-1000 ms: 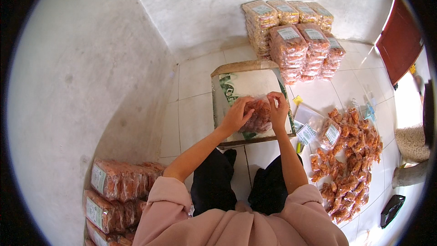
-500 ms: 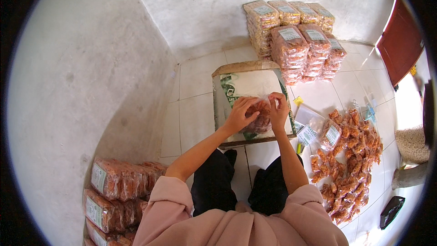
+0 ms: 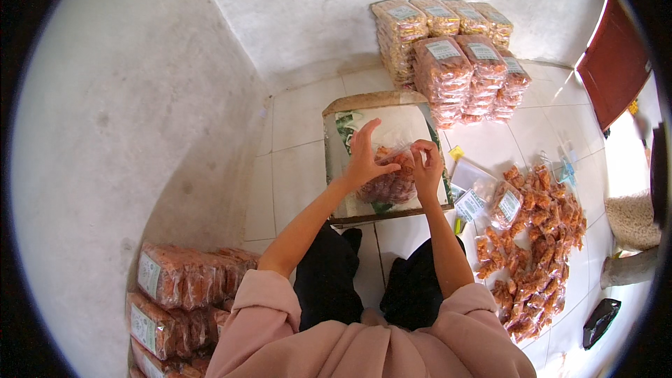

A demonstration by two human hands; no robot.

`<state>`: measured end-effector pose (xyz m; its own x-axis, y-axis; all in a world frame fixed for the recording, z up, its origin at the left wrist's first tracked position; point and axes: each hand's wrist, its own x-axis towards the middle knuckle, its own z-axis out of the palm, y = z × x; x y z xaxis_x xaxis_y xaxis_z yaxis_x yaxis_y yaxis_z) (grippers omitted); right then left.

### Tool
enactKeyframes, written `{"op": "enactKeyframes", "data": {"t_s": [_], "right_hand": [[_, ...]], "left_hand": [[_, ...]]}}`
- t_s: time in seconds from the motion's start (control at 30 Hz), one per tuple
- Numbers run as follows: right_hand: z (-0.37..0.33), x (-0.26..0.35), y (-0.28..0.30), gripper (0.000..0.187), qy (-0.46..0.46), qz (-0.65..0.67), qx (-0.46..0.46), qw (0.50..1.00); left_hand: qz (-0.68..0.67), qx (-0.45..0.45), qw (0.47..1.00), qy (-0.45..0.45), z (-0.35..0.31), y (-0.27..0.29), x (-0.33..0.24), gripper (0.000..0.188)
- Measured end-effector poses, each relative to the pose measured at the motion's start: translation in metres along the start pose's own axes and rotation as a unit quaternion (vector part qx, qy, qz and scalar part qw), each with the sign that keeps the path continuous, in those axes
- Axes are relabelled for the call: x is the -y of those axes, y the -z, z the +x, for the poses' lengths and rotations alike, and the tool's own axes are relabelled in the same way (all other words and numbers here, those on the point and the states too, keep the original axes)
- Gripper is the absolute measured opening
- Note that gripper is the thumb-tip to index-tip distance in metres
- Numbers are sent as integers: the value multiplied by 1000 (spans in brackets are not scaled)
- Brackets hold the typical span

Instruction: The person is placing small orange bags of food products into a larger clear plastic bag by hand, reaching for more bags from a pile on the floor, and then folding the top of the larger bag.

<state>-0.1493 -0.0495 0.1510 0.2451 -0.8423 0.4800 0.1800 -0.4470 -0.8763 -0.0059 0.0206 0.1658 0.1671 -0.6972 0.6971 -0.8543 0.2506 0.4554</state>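
A clear plastic bag [image 3: 386, 185] with small reddish-brown snack packets inside rests on a low table [image 3: 338, 199] in front of me. My left hand [image 3: 362, 159] is at the bag's left side, its fingers raised and spread wide and its thumb stretched over the bag. At the upper right of the bag, my right hand [image 3: 428, 171] pinches the thin plastic of its mouth between thumb and fingers. Both forearms reach in over my dark trousers. Part of the bag's right side is hidden behind the right hand.
Loose small snack packets [image 3: 542, 245] lie heaped on the tiled floor to the right, beside a filled labelled bag [image 3: 505, 206] and flat label sheets [image 3: 470, 204]. Stacked filled bags stand at the back wall [image 3: 444, 70] and lower left [image 3: 182, 276]. A black plastic bag [image 3: 602, 323] lies far right.
My left hand has come off the bag's top, and its fingers have lifted and spread apart. The right hand keeps its pinch on the plastic. More of the bag's contents shows.
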Motion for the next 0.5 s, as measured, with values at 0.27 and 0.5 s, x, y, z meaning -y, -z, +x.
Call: {"op": "enactKeyframes", "data": {"t_s": [0.27,0.5], "right_hand": [[4,-1,3,7,40,34,17,998],[15,11,2,24,-35,26,65,997]], "left_hand": [[-287,159,926,185,24,8,1,63],[-301,34,927,222,25,0,-5,20]]}}
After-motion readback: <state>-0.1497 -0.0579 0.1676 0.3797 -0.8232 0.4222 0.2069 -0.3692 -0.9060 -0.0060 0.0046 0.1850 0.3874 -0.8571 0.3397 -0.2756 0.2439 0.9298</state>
